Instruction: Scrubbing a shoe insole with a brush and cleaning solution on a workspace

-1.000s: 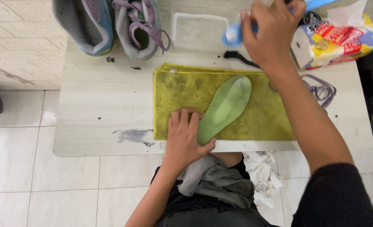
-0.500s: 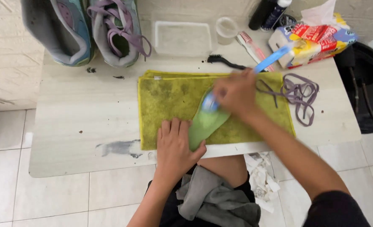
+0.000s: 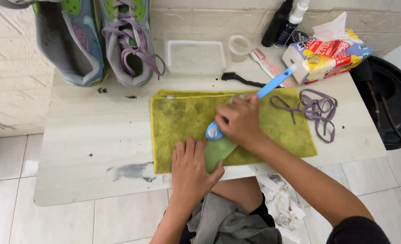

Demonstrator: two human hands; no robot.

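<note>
1. Left hand presses flat on the green insole, lying on the yellow-green towel at frame centre.
2. Right hand, grip clenched round the blue brush, holds its head on the insole.
3. Bench carries the towel.

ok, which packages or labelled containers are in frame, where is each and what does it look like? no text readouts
Tissue pack: back right of the table, soft rectangular pack, yellow, red, blue and white, a white tissue sticking out of the top.
Black bottle: against the wall, left of the tissue pack, slim, dark.
Spray bottle: beside the black bottle, dark body, white top.
No signs or screens.
</note>
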